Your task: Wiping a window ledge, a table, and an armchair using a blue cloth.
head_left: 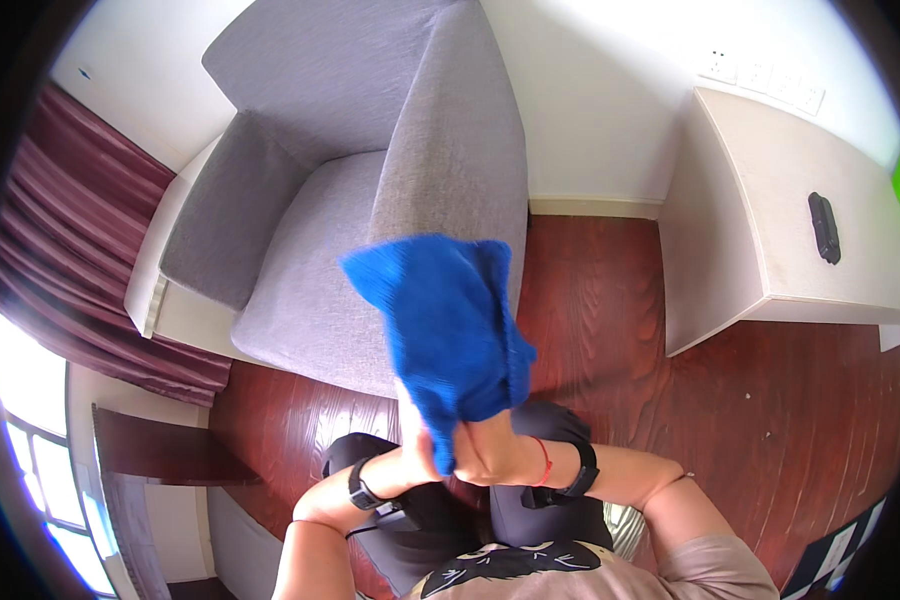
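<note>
A blue cloth fills the middle of the view, bunched at its lower end and spread out above. My left hand and my right hand are close together at that bunched end, both closed on the fabric. Part of the cloth hangs over my fingers and hides some of them. Behind the cloth stands a grey armchair; the cloth overlaps its near armrest in the view, and whether they touch I cannot tell.
At right a pale desk stands against the wall, with a small black object on top. Dark red wood floor lies between chair and desk. A maroon curtain and a window are on the left.
</note>
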The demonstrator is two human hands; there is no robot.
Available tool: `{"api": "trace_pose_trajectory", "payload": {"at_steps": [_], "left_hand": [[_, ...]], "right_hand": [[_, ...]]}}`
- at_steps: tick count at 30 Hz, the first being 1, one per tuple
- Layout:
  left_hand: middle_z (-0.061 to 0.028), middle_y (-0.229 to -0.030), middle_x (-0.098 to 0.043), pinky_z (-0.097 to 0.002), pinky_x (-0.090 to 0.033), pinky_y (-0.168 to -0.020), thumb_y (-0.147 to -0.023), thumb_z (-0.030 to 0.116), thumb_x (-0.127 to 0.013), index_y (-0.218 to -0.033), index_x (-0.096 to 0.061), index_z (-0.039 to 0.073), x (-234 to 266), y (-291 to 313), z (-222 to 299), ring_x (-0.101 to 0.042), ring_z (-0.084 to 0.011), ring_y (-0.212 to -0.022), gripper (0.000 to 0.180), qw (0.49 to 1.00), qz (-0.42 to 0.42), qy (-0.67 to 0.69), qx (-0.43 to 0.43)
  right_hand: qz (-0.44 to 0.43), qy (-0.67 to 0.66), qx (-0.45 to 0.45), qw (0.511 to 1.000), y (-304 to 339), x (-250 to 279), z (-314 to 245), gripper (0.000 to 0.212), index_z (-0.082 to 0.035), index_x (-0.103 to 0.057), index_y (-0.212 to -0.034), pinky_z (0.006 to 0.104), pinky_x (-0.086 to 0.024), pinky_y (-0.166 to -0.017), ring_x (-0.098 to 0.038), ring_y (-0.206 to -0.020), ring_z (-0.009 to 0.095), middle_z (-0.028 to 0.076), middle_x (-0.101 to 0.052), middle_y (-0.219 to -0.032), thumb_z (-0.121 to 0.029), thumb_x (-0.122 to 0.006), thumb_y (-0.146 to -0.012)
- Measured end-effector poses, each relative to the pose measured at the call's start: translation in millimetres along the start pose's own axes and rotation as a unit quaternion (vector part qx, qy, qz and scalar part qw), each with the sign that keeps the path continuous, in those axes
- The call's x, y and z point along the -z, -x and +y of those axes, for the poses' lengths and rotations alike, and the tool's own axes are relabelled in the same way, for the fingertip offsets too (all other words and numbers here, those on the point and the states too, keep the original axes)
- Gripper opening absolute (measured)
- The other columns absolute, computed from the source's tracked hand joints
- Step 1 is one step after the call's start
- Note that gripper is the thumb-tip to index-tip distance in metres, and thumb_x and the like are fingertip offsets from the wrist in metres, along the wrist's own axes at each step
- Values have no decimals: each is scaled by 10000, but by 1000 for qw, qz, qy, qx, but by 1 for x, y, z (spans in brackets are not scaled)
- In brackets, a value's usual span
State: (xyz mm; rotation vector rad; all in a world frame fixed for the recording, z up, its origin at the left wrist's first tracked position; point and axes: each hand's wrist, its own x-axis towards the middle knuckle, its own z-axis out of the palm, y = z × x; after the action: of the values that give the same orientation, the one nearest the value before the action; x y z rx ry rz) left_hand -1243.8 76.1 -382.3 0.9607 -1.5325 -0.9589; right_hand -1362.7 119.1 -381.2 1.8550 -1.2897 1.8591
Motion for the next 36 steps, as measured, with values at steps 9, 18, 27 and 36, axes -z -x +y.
{"api": "trace_pose_trajectory", "payload": {"at_steps": [9, 18, 27, 36], "left_hand": [[-222, -1575, -19, -402, -115, -1168, -904, 250, -621, -1507, 127, 12, -71, -44, 5, -127, -301, -1446, 990, 998, -37, 43, -5], [-162, -1334, -467, -377, -343, -1060, -724, 278, -834, -1380, -340, -26, -70, -75, -5, -465, -244, -1226, 876, 998, -44, 22, -41], [-328, -1214, -533, -471, -501, -867, -777, 230, -691, -1287, -409, -45, -36, -36, -12, -582, -470, -1066, 644, 960, -205, -181, -53], [-207, -1588, -111, -739, -45, -1055, -776, 311, -687, -1323, -557, 110, 61, 19, -29, 60, -532, -1423, 598, 855, -231, -452, -110]], "right_hand": [[24, -320, -296, 900, -23, -26, 88, 443, 77, -397, -1345, 406, -278, -1107, -383, -1324, 395, 278, -400, -1409, -199, -425, -999], [-9, -286, -343, 895, -40, -40, 132, 489, 36, -329, -1439, 368, -273, -1122, -339, -1383, 356, 255, -352, -1475, -239, -349, -1035], [35, -268, -452, 850, 37, -25, 36, 408, -53, -466, -1327, 364, -429, -1005, -549, -1175, 256, 117, -533, -1313, -251, -525, -975], [-190, 100, -208, 954, 45, -20, -26, 458, -21, -564, -1201, 573, -291, -1069, -436, -1185, 476, 237, -498, -1236, -264, -661, -826]]}}
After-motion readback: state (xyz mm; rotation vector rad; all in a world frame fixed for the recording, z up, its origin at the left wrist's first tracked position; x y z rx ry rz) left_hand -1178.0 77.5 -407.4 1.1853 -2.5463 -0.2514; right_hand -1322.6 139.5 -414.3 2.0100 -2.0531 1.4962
